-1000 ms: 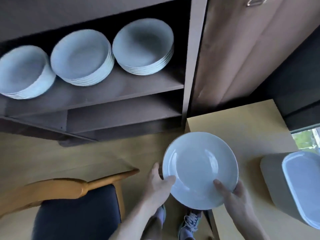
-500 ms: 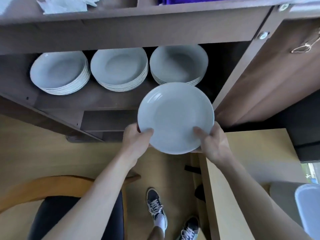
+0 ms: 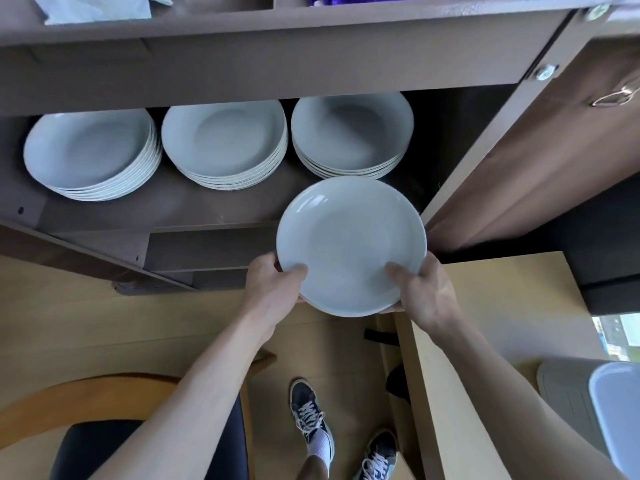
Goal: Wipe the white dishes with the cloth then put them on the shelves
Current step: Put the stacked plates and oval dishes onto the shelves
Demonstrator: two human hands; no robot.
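Plate: the round white ceramic plate [image 3: 351, 245] was held face up just in front of the right-hand stack of white plates [image 3: 351, 133]. Its far rim met that stack's near edge from where I stood, and it was not yet set down.
Left grip: the left hand [image 3: 273, 289] pinched the plate's near left rim, thumb across the face and fingers curled underneath.
Right grip: the right hand [image 3: 422, 292] held the near right rim the same way, thumb on top and the other fingers hidden under the plate.
Shelf: the dark brown wooden shelf [image 3: 173, 209] carried that stack at its right end. The middle stack [image 3: 225, 143] and the left stack [image 3: 91, 154] stood in a row to the left of it.
Change: a second earlier the plate was low over the corner of the light wooden worktop [image 3: 502, 306], well below the stack. Both arms had since lifted it to shelf height. In the last half second it hardly shifted against the stack.
Meaning: neither hand held a cloth, so I took this plate's wiping as done and the putting-away as under way.
Next: the plate probably had to go forward over the stack and down level. The fingers underneath would need to slip out, and the board above the stack left a low opening.
Cloth: a pale crumpled cloth [image 3: 97, 8] lay on the board above, up and left of the stack. I could not tell whether it was the wiping cloth.
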